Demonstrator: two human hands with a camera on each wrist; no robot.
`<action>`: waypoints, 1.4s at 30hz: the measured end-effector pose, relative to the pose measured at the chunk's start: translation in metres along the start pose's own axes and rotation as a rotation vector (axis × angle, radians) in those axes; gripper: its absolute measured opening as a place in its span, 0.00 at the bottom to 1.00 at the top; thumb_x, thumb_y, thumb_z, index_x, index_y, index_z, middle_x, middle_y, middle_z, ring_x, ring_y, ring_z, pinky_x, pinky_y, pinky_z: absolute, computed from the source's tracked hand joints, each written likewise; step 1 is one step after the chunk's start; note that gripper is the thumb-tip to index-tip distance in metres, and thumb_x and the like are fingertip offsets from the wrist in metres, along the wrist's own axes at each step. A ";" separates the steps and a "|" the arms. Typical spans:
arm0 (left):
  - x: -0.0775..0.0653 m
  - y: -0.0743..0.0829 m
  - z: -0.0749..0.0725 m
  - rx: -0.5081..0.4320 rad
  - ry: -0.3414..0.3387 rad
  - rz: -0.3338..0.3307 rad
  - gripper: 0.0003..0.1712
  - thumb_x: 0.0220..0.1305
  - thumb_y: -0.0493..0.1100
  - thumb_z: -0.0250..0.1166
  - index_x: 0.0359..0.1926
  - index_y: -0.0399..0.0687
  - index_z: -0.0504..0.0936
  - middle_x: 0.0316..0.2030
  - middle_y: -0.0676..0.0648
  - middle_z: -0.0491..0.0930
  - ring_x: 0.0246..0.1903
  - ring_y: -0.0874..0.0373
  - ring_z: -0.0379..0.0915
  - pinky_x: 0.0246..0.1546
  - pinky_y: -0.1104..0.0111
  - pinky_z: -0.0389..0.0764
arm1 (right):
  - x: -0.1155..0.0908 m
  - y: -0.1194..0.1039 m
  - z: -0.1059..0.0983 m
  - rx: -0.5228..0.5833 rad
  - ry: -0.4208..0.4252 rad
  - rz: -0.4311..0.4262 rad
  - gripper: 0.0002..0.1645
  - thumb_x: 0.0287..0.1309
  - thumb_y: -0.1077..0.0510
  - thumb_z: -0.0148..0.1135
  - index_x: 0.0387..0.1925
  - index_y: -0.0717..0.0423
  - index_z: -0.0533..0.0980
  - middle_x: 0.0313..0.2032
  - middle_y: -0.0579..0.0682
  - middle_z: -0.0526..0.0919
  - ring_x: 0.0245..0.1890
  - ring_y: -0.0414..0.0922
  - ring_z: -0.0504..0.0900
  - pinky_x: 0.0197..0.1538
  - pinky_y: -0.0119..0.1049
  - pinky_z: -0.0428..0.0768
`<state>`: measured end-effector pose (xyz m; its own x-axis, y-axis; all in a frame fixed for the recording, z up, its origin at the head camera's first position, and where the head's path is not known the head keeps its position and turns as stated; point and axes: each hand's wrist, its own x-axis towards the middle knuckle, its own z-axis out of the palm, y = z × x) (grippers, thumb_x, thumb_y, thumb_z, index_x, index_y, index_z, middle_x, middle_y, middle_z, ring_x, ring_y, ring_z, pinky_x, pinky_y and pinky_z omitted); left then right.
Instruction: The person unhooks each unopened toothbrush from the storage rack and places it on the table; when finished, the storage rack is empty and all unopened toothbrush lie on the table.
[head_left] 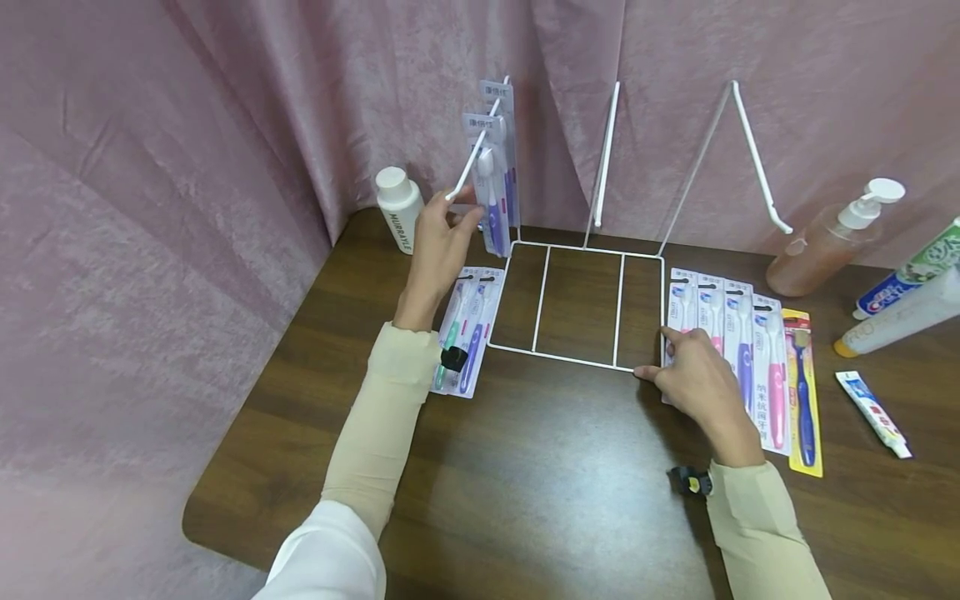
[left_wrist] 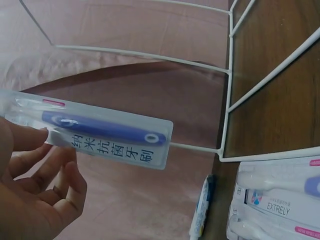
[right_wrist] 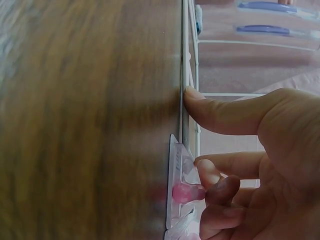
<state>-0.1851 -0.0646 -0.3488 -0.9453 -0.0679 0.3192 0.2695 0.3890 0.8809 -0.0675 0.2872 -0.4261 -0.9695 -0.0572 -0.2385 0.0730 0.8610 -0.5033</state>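
A white wire display rack (head_left: 573, 361) stands on the table, with three prongs sloping up. On its left prong hang two packaged toothbrushes, a rear one (head_left: 504, 96) and a front toothbrush pack (head_left: 491, 200) with a purple handle. My left hand (head_left: 440, 250) pinches the front pack's edge; in the left wrist view the pack (left_wrist: 120, 132) lies by the thumb and index finger, other fingers loosely curled. My right hand (head_left: 699, 379) holds the rack's near right corner, thumb on the front wire and index finger at the side wire. The right wrist view shows this hand (right_wrist: 280, 150) from close by.
Two toothbrush packs (head_left: 472, 333) lie left of the rack. Several more packs (head_left: 768, 367) lie in a row at the right, beside a yellow-backed one (head_left: 806, 400). A white bottle (head_left: 400, 212), a pump bottle (head_left: 813, 250) and toothpaste tubes (head_left: 873, 412) stand or lie around. A pink curtain hangs behind.
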 end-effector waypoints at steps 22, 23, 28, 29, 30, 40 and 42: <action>-0.008 0.006 0.001 -0.052 -0.007 0.027 0.10 0.78 0.34 0.71 0.51 0.29 0.91 0.38 0.41 0.88 0.31 0.66 0.73 0.37 0.74 0.74 | 0.000 -0.003 0.002 0.000 0.000 -0.005 0.56 0.69 0.47 0.80 0.82 0.77 0.66 0.62 0.80 0.76 0.46 0.64 0.81 0.44 0.59 0.82; -0.010 0.006 0.001 -0.057 -0.016 0.035 0.10 0.78 0.34 0.71 0.52 0.28 0.91 0.39 0.41 0.88 0.30 0.67 0.72 0.35 0.75 0.73 | 0.000 -0.002 0.002 -0.002 0.000 -0.005 0.56 0.69 0.47 0.80 0.82 0.77 0.66 0.62 0.80 0.76 0.46 0.64 0.81 0.45 0.60 0.82; -0.019 0.002 0.002 -0.048 -0.088 0.055 0.10 0.78 0.33 0.72 0.52 0.28 0.91 0.40 0.37 0.88 0.29 0.65 0.70 0.33 0.75 0.71 | 0.007 0.011 0.009 -0.010 0.020 0.002 0.58 0.66 0.44 0.82 0.83 0.73 0.67 0.62 0.77 0.78 0.47 0.63 0.81 0.46 0.60 0.82; -0.021 0.002 0.002 -0.034 -0.110 0.046 0.10 0.78 0.33 0.72 0.52 0.28 0.92 0.40 0.36 0.88 0.31 0.64 0.72 0.34 0.75 0.73 | 0.008 0.013 0.010 -0.008 0.020 0.006 0.58 0.66 0.43 0.82 0.83 0.72 0.68 0.62 0.77 0.78 0.47 0.64 0.82 0.47 0.61 0.82; -0.023 0.000 0.003 -0.014 -0.130 0.036 0.10 0.78 0.33 0.72 0.52 0.29 0.92 0.41 0.36 0.89 0.32 0.63 0.73 0.37 0.74 0.74 | 0.008 0.013 0.009 -0.004 0.019 0.010 0.58 0.66 0.44 0.82 0.83 0.72 0.67 0.62 0.77 0.77 0.47 0.64 0.81 0.46 0.60 0.81; -0.043 -0.020 -0.005 0.161 -0.318 -0.061 0.12 0.80 0.38 0.70 0.54 0.35 0.93 0.49 0.37 0.94 0.41 0.50 0.80 0.42 0.69 0.77 | -0.001 0.000 0.000 -0.014 -0.005 0.003 0.57 0.69 0.46 0.80 0.83 0.75 0.65 0.62 0.78 0.76 0.48 0.64 0.79 0.42 0.55 0.80; -0.046 -0.024 -0.008 0.166 -0.327 -0.077 0.12 0.80 0.38 0.69 0.54 0.35 0.93 0.48 0.36 0.94 0.40 0.49 0.80 0.41 0.69 0.77 | -0.001 -0.001 0.001 -0.020 -0.004 0.000 0.56 0.70 0.46 0.79 0.83 0.76 0.65 0.62 0.78 0.76 0.49 0.65 0.79 0.44 0.58 0.80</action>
<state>-0.1461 -0.0782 -0.3817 -0.9777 0.1839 0.1017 0.1869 0.5399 0.8207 -0.0662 0.2864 -0.4261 -0.9686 -0.0593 -0.2413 0.0680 0.8708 -0.4869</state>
